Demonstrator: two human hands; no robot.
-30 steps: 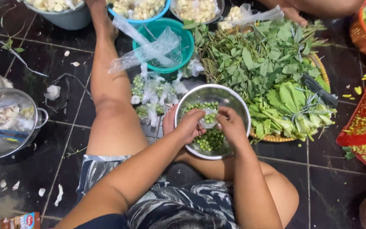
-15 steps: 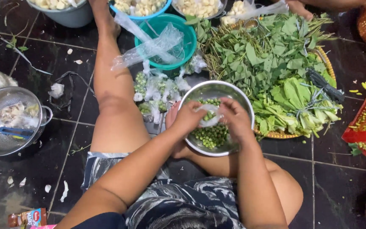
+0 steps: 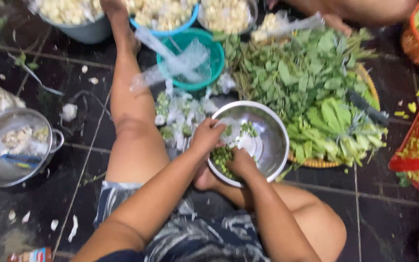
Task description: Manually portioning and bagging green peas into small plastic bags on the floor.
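I sit on a dark tiled floor with a steel bowl (image 3: 280,140) between my legs. Small round green berries (image 3: 221,155) lie in its near left part. My left hand (image 3: 207,138) is at the bowl's left rim, pinching a clear plastic bag (image 3: 241,141) that lies in the bowl. Fingers curled, my right hand (image 3: 241,162) rests in the berries at the near rim. How many berries it holds is hidden.
Small filled bags (image 3: 175,116) lie beside my left leg. Behind them stands a teal bowl (image 3: 214,58) with loose plastic. A woven tray (image 3: 316,163) of leafy greens (image 3: 306,82) is right of the steel bowl, a red basket (image 3: 418,150) farther right, a steel pot (image 3: 6,165) left. Another person's hand (image 3: 338,22) is at the top.
My right hand has dropped from the bowl's middle to the berries at its near rim. My left hand stays at the left rim with the bag. The view has shifted.
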